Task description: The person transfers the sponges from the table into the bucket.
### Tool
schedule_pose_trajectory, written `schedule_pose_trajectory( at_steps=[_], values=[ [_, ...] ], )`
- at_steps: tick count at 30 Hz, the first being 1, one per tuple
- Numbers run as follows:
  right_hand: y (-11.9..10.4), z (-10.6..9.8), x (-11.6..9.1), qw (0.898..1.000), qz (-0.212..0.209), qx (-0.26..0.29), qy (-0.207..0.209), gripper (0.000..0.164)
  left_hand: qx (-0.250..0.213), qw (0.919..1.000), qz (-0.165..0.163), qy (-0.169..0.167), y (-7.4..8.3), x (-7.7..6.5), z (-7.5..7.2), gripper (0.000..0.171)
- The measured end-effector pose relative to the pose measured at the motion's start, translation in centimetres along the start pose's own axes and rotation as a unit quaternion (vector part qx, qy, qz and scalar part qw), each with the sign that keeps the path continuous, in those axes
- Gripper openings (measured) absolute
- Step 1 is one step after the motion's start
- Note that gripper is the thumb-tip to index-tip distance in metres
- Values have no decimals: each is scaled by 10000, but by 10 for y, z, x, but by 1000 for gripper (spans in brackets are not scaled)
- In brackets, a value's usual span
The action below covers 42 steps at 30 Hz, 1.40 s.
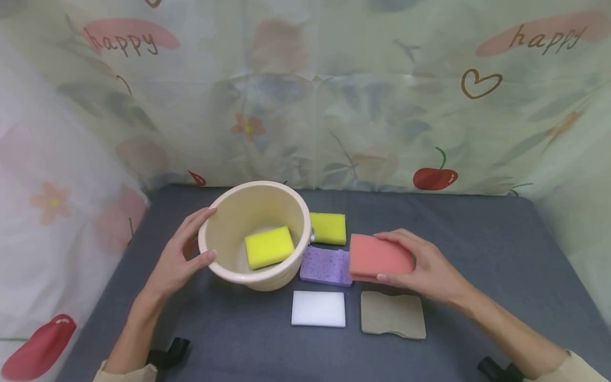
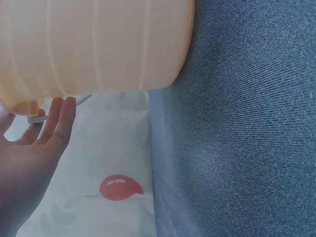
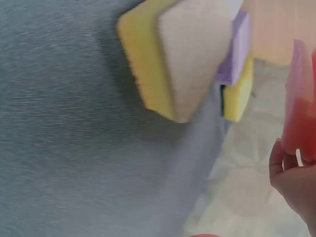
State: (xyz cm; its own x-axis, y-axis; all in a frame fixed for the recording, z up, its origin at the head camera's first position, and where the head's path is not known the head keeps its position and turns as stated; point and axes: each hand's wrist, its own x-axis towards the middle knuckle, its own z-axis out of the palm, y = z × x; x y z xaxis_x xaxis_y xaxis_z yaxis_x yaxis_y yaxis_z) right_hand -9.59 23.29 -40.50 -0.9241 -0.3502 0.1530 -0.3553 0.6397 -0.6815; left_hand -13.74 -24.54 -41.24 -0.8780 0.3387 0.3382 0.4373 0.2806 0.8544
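My left hand [image 1: 177, 253] holds the rim of a cream plastic bucket [image 1: 260, 194], thumb and fingertips apart on its left side. In the left wrist view, the fingers [image 2: 61, 118] reach the bucket's ribbed wall [image 2: 118, 44] near a white handle end. A yellow sponge [image 1: 269, 247] lies inside the bucket. To the right, my right hand [image 1: 431, 268] pinches a pink sponge [image 1: 380, 255] between thumb and fingers, above the table. The right wrist view also shows the pink sponge [image 3: 298, 113] held at its end.
Right of the bucket lie another yellow sponge [image 1: 329, 228] and a speckled purple sponge [image 1: 325, 265]. Nearer are a white sponge [image 1: 318, 308] and a greyish-beige sponge [image 1: 392, 314] with a yellow layer beneath. A dark cloth [image 1: 229, 339] covers the table; printed curtains [image 1: 315, 106] hang behind.
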Motion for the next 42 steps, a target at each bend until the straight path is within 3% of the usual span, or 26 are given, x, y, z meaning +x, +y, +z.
schedule_pose_trajectory(
  at_steps=[23, 42],
  values=[
    [-64, -27, 23, 9943, -1053, -77, -143, 63, -29, 10000, 11, -57, -1, 1, -2, 82],
    [-101, -18, 59, 9902, -1323, 50, -442, 60, -53, 10000, 49, -46, -1, -1, -2, 83]
  ],
)
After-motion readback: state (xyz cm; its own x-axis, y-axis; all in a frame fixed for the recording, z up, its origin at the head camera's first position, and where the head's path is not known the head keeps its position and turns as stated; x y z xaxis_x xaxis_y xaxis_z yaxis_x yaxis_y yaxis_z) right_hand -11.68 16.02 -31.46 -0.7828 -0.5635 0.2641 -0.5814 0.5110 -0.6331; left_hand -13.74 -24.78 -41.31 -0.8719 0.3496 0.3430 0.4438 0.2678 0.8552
